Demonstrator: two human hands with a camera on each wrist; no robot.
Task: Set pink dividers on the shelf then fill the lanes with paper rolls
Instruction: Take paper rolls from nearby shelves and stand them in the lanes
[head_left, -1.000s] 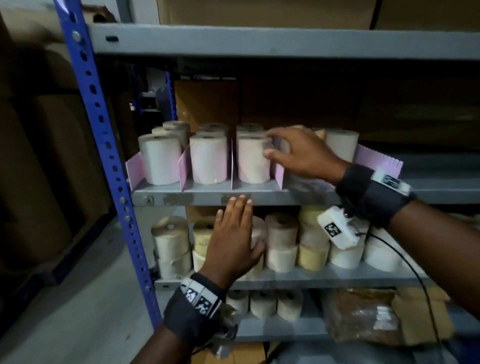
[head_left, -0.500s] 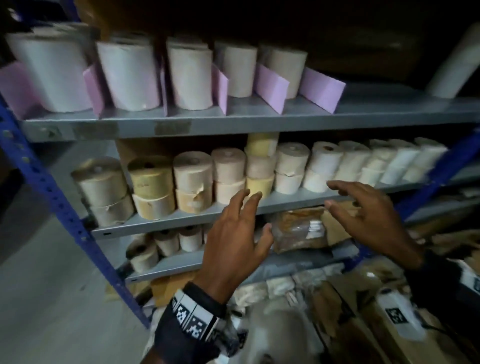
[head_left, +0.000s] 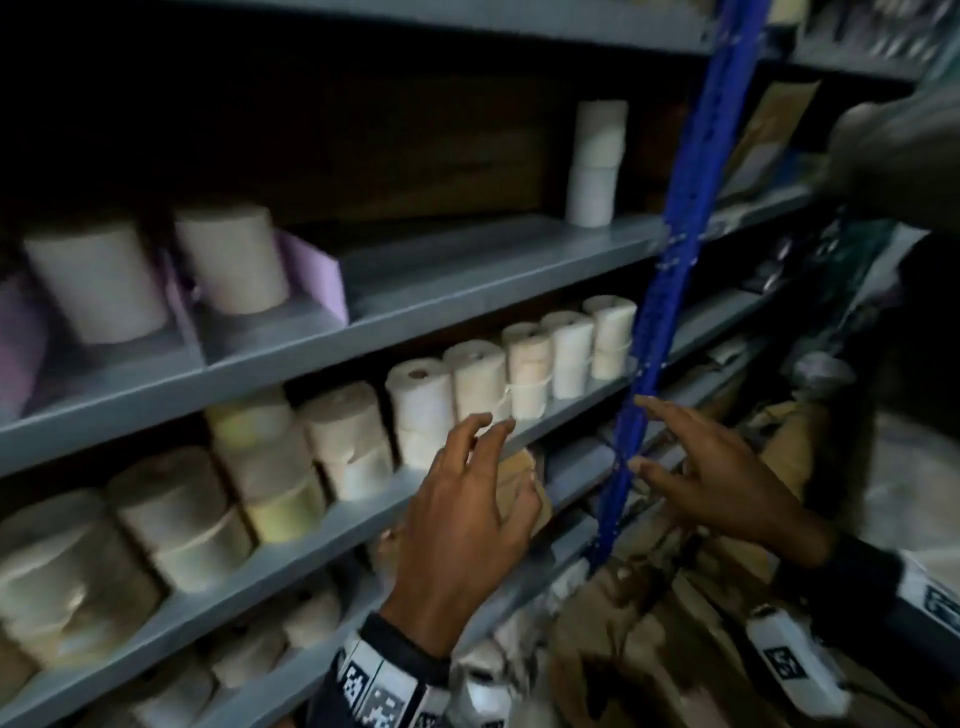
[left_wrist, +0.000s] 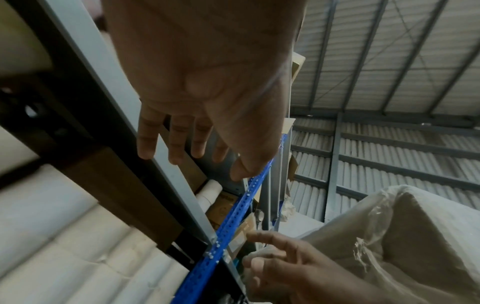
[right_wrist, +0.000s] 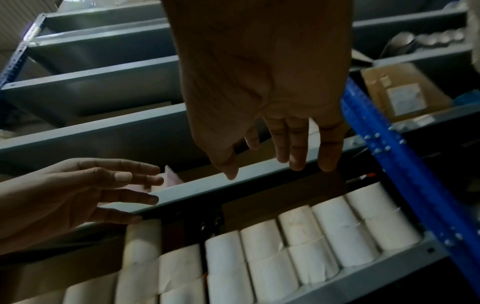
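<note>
Left hand: fingers apart, empty, left of blue post.
Right hand: fingers spread, empty, right of post.
Paper rolls: shelf lanes, far left of post.
Pink divider: beside rolls.

The grey metal shelf with a blue perforated upright carried several boards. On the upper board stood two paper rolls between pink dividers at the left, and a stack of two white rolls stood well apart near the upright. The board below held a long row of cream and white rolls, stacked two high. A lower board carried smaller rolls, blurred.
</note>
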